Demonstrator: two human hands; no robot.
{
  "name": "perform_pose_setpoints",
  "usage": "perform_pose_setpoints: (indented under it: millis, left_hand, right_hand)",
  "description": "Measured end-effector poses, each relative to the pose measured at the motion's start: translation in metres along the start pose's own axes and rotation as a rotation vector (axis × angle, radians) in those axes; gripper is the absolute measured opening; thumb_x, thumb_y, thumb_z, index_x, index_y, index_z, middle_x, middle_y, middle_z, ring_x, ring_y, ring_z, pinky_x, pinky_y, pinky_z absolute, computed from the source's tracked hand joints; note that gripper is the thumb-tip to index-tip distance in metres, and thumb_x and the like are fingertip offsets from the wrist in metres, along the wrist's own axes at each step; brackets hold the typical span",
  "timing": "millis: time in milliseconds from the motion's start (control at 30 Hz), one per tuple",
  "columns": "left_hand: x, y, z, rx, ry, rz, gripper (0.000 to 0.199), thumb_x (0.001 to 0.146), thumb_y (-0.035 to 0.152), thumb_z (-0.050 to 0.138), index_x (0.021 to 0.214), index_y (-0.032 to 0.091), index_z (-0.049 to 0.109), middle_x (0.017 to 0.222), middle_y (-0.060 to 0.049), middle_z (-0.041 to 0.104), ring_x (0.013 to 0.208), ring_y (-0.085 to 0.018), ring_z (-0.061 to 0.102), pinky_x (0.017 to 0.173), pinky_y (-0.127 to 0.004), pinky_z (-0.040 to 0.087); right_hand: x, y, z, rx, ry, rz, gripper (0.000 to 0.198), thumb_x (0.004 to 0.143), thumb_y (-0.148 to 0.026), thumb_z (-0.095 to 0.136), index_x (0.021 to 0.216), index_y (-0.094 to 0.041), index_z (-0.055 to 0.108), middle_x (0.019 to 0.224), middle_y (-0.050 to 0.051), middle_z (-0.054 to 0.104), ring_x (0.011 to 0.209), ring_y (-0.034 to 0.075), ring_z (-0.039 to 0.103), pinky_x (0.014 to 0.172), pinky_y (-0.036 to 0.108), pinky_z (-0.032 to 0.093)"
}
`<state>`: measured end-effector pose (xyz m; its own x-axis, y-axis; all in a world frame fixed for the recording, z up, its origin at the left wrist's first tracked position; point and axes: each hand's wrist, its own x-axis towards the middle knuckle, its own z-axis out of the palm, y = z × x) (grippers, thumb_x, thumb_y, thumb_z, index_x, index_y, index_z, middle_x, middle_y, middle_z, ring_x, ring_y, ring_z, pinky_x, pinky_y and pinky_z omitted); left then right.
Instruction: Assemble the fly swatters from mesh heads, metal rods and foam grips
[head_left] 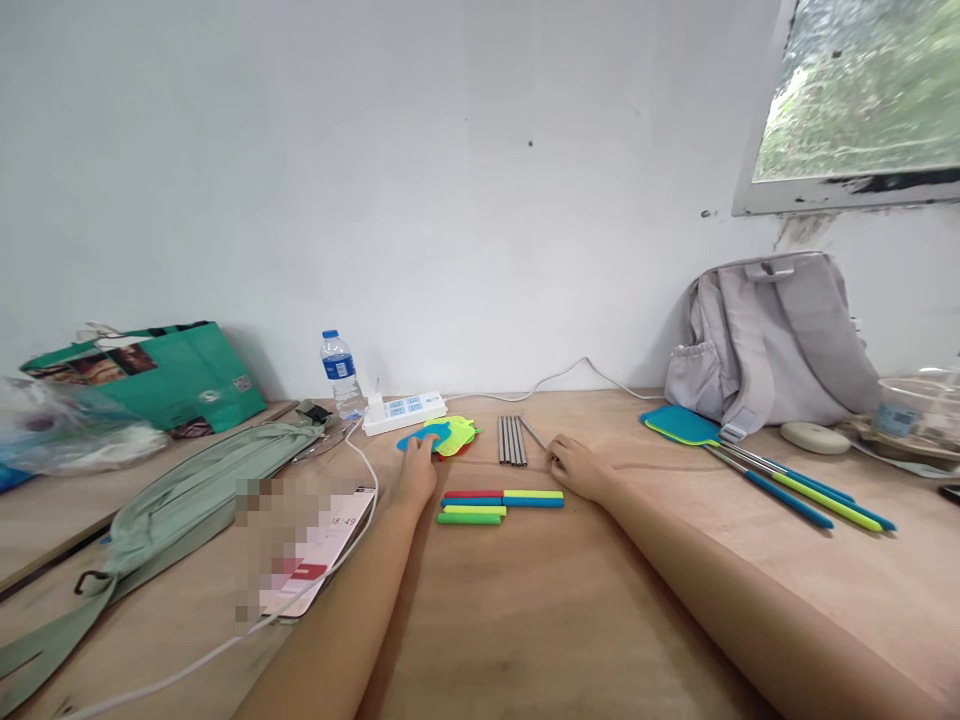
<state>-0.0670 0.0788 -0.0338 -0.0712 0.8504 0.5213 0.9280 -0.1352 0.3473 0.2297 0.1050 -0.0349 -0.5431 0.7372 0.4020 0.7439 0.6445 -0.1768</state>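
Observation:
My left hand (417,468) is at the small pile of plastic fly swatter heads, its fingers closed on the blue head (441,434) on top. Under that one lies a yellow-green head (461,436), and a bit of red shows below it. My right hand (576,466) has its fingers closed around the near end of a thin metal tube (533,432), which slants away to the left. Beside it, several metal tubes (512,442) lie in a neat row. Nearer me are coloured handle sleeves, among them a red one (472,494) and a green one (469,519).
Assembled fly swatters (787,490) lie at right, before a grey backpack (772,340). A power strip (405,412) and water bottle (340,372) stand by the wall. At left are a phone (322,550), a white cable (371,480), a green strap bag (202,490) and a green shopping bag (187,380).

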Motion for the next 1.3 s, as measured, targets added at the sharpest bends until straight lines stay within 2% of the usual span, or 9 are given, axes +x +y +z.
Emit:
perform_pose_setpoints:
  millis: [100, 267, 433, 500, 600, 700, 800, 1067, 1300]
  left_hand:
    - [0.001, 0.002, -0.007, -0.023, 0.041, 0.059, 0.046, 0.072, -0.005, 0.029, 0.109, 0.016, 0.047, 0.102, -0.010, 0.047, 0.098, -0.020, 0.049, 0.087, -0.036, 0.040]
    - [-0.004, 0.019, -0.033, -0.225, 0.323, 0.238, 0.022, 0.082, 0.010, 0.033, 0.095, 0.019, 0.048, 0.091, -0.006, 0.051, 0.095, -0.019, 0.049, 0.091, -0.036, 0.038]
    - [-0.018, 0.070, -0.062, -0.662, 0.498, 0.002, 0.012, 0.083, 0.026, 0.041, 0.092, 0.020, 0.046, 0.092, -0.005, 0.054, 0.088, -0.016, 0.054, 0.080, -0.028, 0.042]
    - [-0.022, 0.088, -0.065, -0.895, 0.480, -0.086, 0.012, 0.079, 0.027, 0.047, 0.089, 0.020, 0.044, 0.087, -0.003, 0.056, 0.083, -0.014, 0.056, 0.075, -0.026, 0.043]
    - [-0.028, 0.101, -0.060, -1.071, 0.319, -0.204, 0.018, 0.073, 0.027, 0.053, 0.086, 0.021, 0.042, 0.079, -0.001, 0.060, 0.081, -0.014, 0.058, 0.075, -0.027, 0.043]
    - [-0.034, 0.098, -0.047, -1.142, 0.176, -0.339, 0.021, 0.070, 0.027, 0.055, 0.084, 0.020, 0.041, 0.075, -0.001, 0.062, 0.081, -0.016, 0.059, 0.075, -0.030, 0.043]
    - [-0.038, 0.090, -0.038, -1.157, 0.128, -0.431, 0.022, 0.068, 0.028, 0.056, 0.082, 0.020, 0.041, 0.075, -0.002, 0.063, 0.079, -0.017, 0.060, 0.075, -0.031, 0.043]
    - [-0.042, 0.091, -0.040, -1.201, 0.081, -0.420, 0.029, 0.063, 0.032, 0.062, 0.081, 0.019, 0.042, 0.076, -0.002, 0.064, 0.079, -0.016, 0.060, 0.074, -0.029, 0.042]
    - [-0.047, 0.101, -0.039, -1.227, 0.002, -0.419, 0.032, 0.061, 0.035, 0.063, 0.079, 0.019, 0.042, 0.077, -0.002, 0.064, 0.080, -0.017, 0.061, 0.073, -0.029, 0.042]
  right_hand:
    - [-0.006, 0.010, -0.003, 0.011, 0.026, 0.089, 0.006, 0.076, -0.017, 0.047, 0.076, -0.016, 0.053, 0.082, 0.007, 0.055, 0.076, 0.016, 0.051, 0.069, 0.026, 0.039]
    - [-0.023, 0.029, -0.011, 0.031, 0.052, 0.209, 0.009, 0.079, -0.019, 0.044, 0.083, -0.017, 0.052, 0.079, 0.006, 0.056, 0.071, 0.016, 0.053, 0.063, 0.026, 0.041]
    - [-0.056, 0.046, -0.024, 0.018, 0.087, 0.288, 0.014, 0.081, -0.017, 0.039, 0.076, -0.018, 0.052, 0.084, 0.008, 0.055, 0.076, 0.018, 0.055, 0.070, 0.030, 0.042]
    - [-0.072, 0.051, -0.032, 0.017, 0.112, 0.338, 0.015, 0.082, -0.017, 0.035, 0.077, -0.018, 0.050, 0.082, 0.009, 0.055, 0.076, 0.019, 0.055, 0.069, 0.031, 0.043]
    - [-0.093, 0.051, -0.050, 0.047, 0.142, 0.384, 0.015, 0.083, -0.019, 0.031, 0.082, -0.018, 0.046, 0.078, 0.008, 0.056, 0.074, 0.018, 0.056, 0.065, 0.030, 0.044]
    - [-0.104, 0.038, -0.074, 0.129, 0.161, 0.364, 0.016, 0.085, -0.027, 0.029, 0.082, -0.021, 0.043, 0.073, 0.002, 0.055, 0.066, 0.016, 0.054, 0.059, 0.027, 0.043]
    - [-0.105, 0.018, -0.096, 0.185, 0.102, 0.280, 0.022, 0.086, -0.039, 0.031, 0.077, -0.022, 0.042, 0.066, -0.001, 0.051, 0.059, 0.014, 0.048, 0.053, 0.025, 0.040]
    - [-0.101, -0.016, -0.110, 0.236, 0.227, 0.215, 0.027, 0.084, -0.046, 0.034, 0.077, -0.021, 0.045, 0.066, 0.000, 0.050, 0.060, 0.013, 0.045, 0.053, 0.025, 0.038]
    - [-0.101, -0.031, -0.109, 0.226, 0.159, 0.148, 0.026, 0.084, -0.043, 0.036, 0.076, -0.021, 0.046, 0.066, 0.000, 0.052, 0.059, 0.013, 0.047, 0.052, 0.024, 0.038]
